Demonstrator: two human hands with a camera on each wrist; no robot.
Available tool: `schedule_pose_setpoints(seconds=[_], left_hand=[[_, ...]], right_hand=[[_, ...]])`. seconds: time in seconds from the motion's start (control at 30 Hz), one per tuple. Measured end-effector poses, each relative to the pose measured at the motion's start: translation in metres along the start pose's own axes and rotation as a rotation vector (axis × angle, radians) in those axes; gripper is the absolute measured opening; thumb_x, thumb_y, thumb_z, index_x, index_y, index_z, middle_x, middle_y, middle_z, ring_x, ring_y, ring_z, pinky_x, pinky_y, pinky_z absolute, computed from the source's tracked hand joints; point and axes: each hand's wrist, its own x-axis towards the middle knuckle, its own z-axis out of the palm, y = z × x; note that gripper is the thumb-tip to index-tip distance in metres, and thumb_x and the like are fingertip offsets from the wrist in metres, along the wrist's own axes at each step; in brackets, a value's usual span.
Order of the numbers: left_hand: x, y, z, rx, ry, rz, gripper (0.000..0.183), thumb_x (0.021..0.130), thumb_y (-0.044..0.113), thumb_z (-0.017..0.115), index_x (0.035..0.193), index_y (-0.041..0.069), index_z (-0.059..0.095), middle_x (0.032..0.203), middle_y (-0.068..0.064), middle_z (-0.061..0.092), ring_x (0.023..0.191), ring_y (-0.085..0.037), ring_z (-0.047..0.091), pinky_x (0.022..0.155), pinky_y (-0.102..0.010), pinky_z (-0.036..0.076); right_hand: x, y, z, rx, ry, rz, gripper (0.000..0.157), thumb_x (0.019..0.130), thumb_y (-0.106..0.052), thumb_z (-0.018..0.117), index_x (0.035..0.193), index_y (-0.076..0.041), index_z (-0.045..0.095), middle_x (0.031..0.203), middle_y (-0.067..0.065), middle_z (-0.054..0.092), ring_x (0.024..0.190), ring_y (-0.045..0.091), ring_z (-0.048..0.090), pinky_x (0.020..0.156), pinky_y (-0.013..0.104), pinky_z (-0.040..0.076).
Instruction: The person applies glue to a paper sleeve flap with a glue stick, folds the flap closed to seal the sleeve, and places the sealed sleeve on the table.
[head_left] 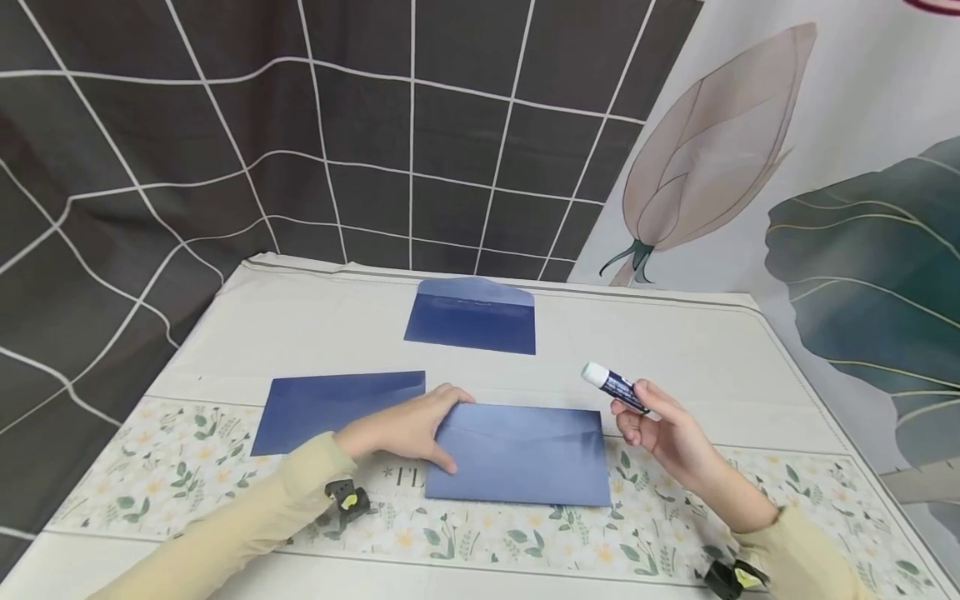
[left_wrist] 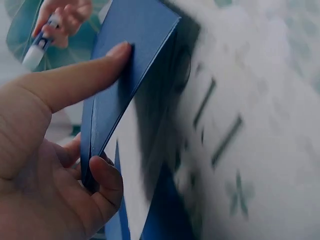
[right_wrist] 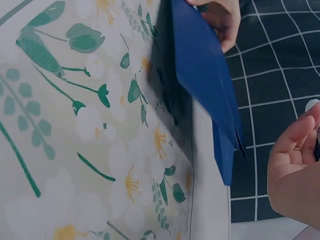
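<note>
We saw a dark backdrop (head_left: 457, 133) with wavy white grid lines across the upper left, a pale backdrop (head_left: 862, 92) printed with large leaf shapes at upper right, and below, a white-covered table (head_left: 645, 333) with a floral band (head_left: 540, 546).

Head view: bright, even light is spreading over the white tablecloth (head_left: 337, 317); the front envelope (head_left: 525, 462) is shining pale | Left wrist view: looking dimmer; printed letters (left_wrist: 227, 141) are blurring, a dark shadow is lying under the front envelope | Right wrist view: looking dim too; a soft shadow is covering some printed flowers (right_wrist: 160, 142)
</note>
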Motion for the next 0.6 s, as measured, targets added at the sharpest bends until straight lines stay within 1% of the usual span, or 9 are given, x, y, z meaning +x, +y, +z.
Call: schedule_pose_setpoints(seconds=[0.1,0.2,0.3,0.4,0.5,0.6], left_hand=[[-0.012,-0.01,-0.012,0.018,0.047,-0.025,0.089,0.067,0.036,0.086,0.137,0.003,0.041,0.131,-0.015,0.05,0.118,-0.032,0.053,0.101,-0.05,0.044],[-0.028,-0.024,-0.028,0.027,0.108,-0.041,0.089,0.067,0.039,0.085,0.135,0.0,0.044,0.131,-0.019,0.051,0.118,-0.035,0.053,0.101,-0.053,0.044],[-0.048,-0.043,-0.044,0.012,0.176,-0.06,0.087,0.066,0.039,0.085,0.133,-0.003,0.046,0.131,-0.021,0.052,0.119,-0.038,0.053,0.103,-0.055,0.042],[-0.069,-0.064,-0.056,-0.011,0.23,-0.089,0.084,0.067,0.036,0.086,0.13,-0.002,0.047,0.13,-0.021,0.053,0.121,-0.04,0.052,0.104,-0.057,0.04],[-0.089,-0.082,-0.064,-0.035,0.255,-0.12,0.08,0.068,0.032,0.086,0.129,0.0,0.047,0.125,-0.019,0.056,0.118,-0.039,0.053,0.102,-0.058,0.041],[-0.106,-0.094,-0.07,-0.051,0.242,-0.151,0.075,0.07,0.03,0.086,0.127,0.002,0.046,0.121,-0.017,0.056,0.115,-0.037,0.052,0.098,-0.058,0.041]], right_hand=[[-0.001,0.0,-0.001,-0.019,-0.016,-0.009,0.035,0.107,-0.018,0.017,0.105,-0.016,0.052,0.095,-0.006,0.066,0.07,0.004,0.057,0.067,0.015,0.047],[-0.003,0.0,-0.002,-0.055,-0.02,-0.005,0.035,0.107,-0.018,0.016,0.107,-0.016,0.052,0.095,-0.007,0.066,0.07,0.003,0.057,0.068,0.016,0.046],[-0.006,0.001,-0.002,-0.095,-0.022,0.008,0.034,0.107,-0.019,0.017,0.108,-0.016,0.05,0.095,-0.008,0.065,0.07,0.003,0.057,0.067,0.016,0.046],[-0.01,0.001,-0.001,-0.106,-0.022,0.025,0.031,0.107,-0.017,0.018,0.106,-0.017,0.049,0.094,-0.007,0.066,0.07,0.003,0.057,0.068,0.017,0.047],[-0.013,0.002,0.0,-0.094,-0.021,0.042,0.03,0.106,-0.016,0.019,0.1,-0.019,0.049,0.094,-0.007,0.066,0.071,0.004,0.057,0.068,0.017,0.047],[-0.014,0.004,0.0,-0.081,-0.022,0.055,0.031,0.106,-0.015,0.02,0.097,-0.02,0.049,0.094,-0.008,0.066,0.073,0.004,0.058,0.071,0.017,0.047]])
